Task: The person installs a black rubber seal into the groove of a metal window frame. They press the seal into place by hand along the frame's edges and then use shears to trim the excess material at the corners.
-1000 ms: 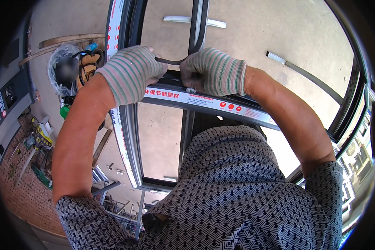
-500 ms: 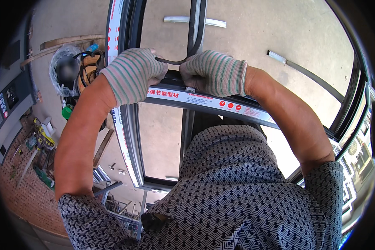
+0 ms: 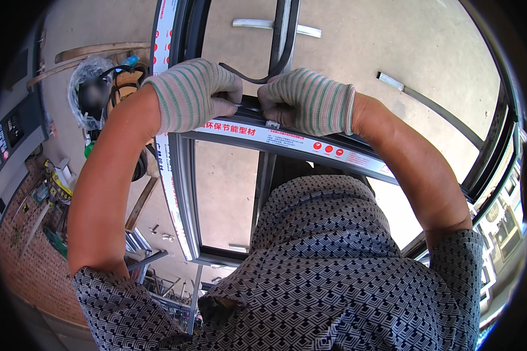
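Both my hands wear striped knit gloves and work over the crossbar [image 3: 298, 139] of a dark metal window frame, which carries a printed protective film. A black rubber strip [image 3: 253, 79] loops down from the upright bar beyond and runs to my left hand [image 3: 194, 98]. The fingers of that hand are closed around its end, at the crossbar's left part. My right hand [image 3: 310, 102] is closed, its fingertips low at the crossbar's far edge beside a small metal piece [image 3: 272, 124]. What those fingertips pinch is hidden.
The frame's left side bar [image 3: 176, 169] also bears film. A light metal bar [image 3: 249, 23] and a longer dark strip [image 3: 433, 105] lie on the floor beyond. Left are a plastic-wrapped bundle [image 3: 94, 93], wooden battens [image 3: 102, 51] and a grey machine [image 3: 9, 140].
The strip was stretched straight between my gloves; now it sags in a loose curve above my right hand. My left hand has shifted slightly toward the right, and the view has moved a little.
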`<act>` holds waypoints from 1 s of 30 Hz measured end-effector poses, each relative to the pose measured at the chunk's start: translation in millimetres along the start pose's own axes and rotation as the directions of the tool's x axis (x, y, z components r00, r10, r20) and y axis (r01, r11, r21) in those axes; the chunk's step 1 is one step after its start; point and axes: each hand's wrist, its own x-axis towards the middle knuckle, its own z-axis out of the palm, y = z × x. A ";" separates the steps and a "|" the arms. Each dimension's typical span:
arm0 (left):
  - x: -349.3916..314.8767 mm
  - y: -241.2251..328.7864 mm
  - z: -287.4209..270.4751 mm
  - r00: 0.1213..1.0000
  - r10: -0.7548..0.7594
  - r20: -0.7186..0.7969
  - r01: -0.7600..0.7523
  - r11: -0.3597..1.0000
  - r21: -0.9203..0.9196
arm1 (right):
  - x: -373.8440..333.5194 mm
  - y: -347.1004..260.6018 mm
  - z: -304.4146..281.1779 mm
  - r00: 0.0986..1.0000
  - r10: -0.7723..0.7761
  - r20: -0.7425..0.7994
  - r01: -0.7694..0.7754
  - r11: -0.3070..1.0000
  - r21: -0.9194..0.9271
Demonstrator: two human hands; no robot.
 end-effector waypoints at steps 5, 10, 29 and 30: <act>15.0 -18.8 10.0 0.988 0.147 -0.039 -0.142 0.985 0.095 | 4.0 -1.9 -0.6 1.000 0.009 0.029 -0.007 0.997 -0.077; 7.1 -12.9 17.6 0.969 0.185 -0.162 -0.154 0.970 0.191 | -1.1 -1.3 2.5 0.997 -0.057 -0.045 0.057 0.998 -0.016; 31.1 4.9 115.3 0.417 0.310 -0.854 -0.122 0.951 0.285 | -137.7 27.6 54.5 0.824 0.074 -0.562 -0.314 0.885 -0.344; 34.2 7.9 110.3 0.428 0.326 -0.843 -0.124 0.945 0.303 | -142.1 24.3 55.2 0.801 0.005 -0.598 -0.293 0.875 -0.385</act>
